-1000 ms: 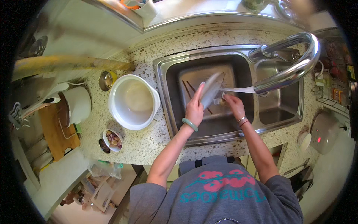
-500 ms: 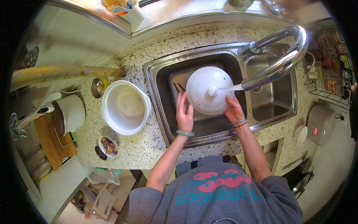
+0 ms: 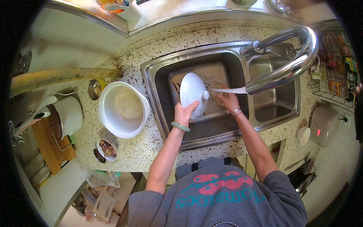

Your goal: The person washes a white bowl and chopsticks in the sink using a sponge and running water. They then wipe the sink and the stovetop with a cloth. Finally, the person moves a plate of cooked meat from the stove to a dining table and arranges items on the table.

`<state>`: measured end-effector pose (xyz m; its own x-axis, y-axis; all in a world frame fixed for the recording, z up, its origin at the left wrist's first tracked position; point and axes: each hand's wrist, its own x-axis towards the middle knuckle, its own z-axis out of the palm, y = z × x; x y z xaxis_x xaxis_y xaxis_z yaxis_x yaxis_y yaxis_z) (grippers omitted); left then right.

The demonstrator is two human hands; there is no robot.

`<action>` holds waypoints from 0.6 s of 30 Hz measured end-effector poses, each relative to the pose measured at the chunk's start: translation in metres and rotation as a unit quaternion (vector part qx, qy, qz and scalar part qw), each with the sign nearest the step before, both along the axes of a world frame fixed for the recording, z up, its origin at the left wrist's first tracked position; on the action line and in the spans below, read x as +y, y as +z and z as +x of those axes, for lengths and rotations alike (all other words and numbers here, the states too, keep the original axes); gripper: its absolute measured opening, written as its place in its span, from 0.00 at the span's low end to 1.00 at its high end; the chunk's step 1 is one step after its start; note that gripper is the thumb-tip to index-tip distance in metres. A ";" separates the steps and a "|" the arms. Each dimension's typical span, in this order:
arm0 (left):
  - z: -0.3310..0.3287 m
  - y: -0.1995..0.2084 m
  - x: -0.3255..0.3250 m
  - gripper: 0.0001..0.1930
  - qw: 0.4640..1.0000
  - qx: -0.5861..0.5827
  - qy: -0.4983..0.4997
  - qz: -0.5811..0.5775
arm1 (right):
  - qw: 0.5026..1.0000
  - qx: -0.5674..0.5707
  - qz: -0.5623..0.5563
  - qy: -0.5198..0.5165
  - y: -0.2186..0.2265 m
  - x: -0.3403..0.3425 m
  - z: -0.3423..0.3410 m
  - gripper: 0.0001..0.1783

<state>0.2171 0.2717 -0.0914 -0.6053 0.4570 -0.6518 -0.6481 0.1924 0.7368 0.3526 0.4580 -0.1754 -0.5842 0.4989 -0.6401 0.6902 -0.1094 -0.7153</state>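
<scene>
A white pot lid (image 3: 193,94) with a round knob is tipped on edge over the large left basin of the steel sink (image 3: 166,128). My left hand (image 3: 183,113) grips it at the near rim, thumb on the outer face. Water from the chrome faucet (image 3: 287,66) runs toward the knob. Beside the stream, my right hand (image 3: 230,101) is apart from the lid, its fingers loosely spread and partly blurred by water. Dark chopsticks (image 3: 176,89) lie in the basin, partly behind the lid.
Left of the sink stands a white pot (image 3: 124,109) with a bowl of chopped food (image 3: 107,150) nearer me. A white lidded container (image 3: 70,117) and a wooden board (image 3: 53,140) are farther left. A wire rack (image 3: 332,83) and a boxy appliance (image 3: 328,125) line the right.
The lid has turned from facing up to tilted on edge and shifted left. My left hand has taken hold of its rim; my right hand has let go of it.
</scene>
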 end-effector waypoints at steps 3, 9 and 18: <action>-0.004 -0.003 -0.007 0.13 0.998 -0.046 0.035 0.027 | 0.952 -0.066 0.246 0.168 -0.029 -0.007 -0.019 0.42; -0.005 0.002 -0.018 0.21 0.990 -0.118 0.032 0.075 | 0.948 -0.100 0.259 0.157 -0.072 -0.013 -0.019 0.29; -0.015 -0.011 -0.008 0.23 0.991 -0.110 -0.054 0.047 | 0.953 0.265 0.100 0.113 0.036 0.008 -0.039 0.14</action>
<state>0.2017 0.2634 -0.1021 -0.3973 0.5765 -0.7140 -0.7751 0.2056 0.5974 0.3133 0.4665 -0.1390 -0.9055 0.4033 -0.1318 0.2170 0.1731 -0.9607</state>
